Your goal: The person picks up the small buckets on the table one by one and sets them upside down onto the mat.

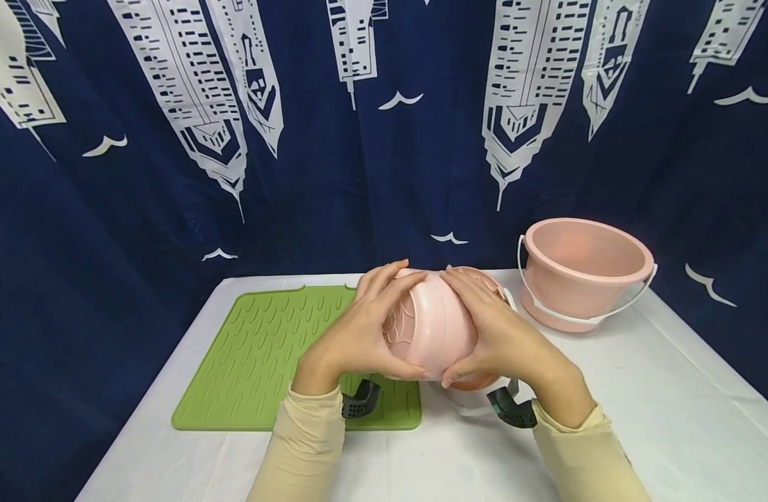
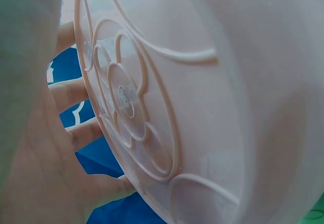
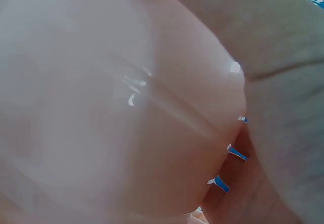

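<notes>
A round pink plastic bowl is tipped on its side between both hands. Its left-facing end has raised curved lines, seen close up in the left wrist view as a flower pattern. My left hand grips the left end, fingers over the top and thumb below. On the other side, my right hand holds the curved wall with spread fingers and thumb. Behind and under the bowl is a pink bucket with a white handle, largely hidden by the bowl and right hand.
A larger pink bucket with a white handle stands upright at the back right. The green ridged mat lies on the left of the white table. A dark blue patterned curtain hangs behind the table.
</notes>
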`<state>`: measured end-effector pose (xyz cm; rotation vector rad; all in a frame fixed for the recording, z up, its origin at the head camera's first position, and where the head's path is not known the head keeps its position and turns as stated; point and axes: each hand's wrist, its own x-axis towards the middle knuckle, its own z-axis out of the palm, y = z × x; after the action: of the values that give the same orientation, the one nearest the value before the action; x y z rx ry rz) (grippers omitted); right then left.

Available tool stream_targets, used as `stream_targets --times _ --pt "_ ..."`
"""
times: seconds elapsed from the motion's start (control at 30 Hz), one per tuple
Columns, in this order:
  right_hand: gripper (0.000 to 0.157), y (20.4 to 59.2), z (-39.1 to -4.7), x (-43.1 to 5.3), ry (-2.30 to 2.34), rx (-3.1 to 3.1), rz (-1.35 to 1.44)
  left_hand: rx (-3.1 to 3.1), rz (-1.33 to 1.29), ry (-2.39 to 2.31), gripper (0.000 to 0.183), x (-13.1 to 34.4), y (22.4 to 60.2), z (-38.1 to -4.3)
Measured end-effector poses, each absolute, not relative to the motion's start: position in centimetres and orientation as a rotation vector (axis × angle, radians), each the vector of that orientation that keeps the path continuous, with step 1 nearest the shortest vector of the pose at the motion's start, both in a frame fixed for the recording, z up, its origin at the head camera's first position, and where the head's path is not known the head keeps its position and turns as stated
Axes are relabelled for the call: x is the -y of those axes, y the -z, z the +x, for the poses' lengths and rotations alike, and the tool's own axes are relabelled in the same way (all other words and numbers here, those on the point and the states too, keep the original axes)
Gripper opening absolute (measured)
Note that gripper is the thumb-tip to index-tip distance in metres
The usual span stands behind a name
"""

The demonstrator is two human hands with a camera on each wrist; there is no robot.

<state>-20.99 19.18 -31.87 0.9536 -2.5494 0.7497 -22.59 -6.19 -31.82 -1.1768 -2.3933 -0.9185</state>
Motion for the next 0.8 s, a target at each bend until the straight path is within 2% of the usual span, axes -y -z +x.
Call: stream_targets --times 0.23,0.53,0.8 --pt "0.137 31.9 -21.2 -19.1 -0.719 2.495 0.978 2.398 -1.168 0.935 0.124 6.3 31.9 -22.5" --pt "0.134 32.1 -21.2 -19.9 -0.814 2.484 0.894 2.361 -1.160 1.062 0.126 6.2 31.8 -22.7" --pt "0.134 31.9 -21.1 -21.2 -1.011 2.369 0.774 2.338 -1.018 1.239 0.134 6.3 31.8 -23.0"
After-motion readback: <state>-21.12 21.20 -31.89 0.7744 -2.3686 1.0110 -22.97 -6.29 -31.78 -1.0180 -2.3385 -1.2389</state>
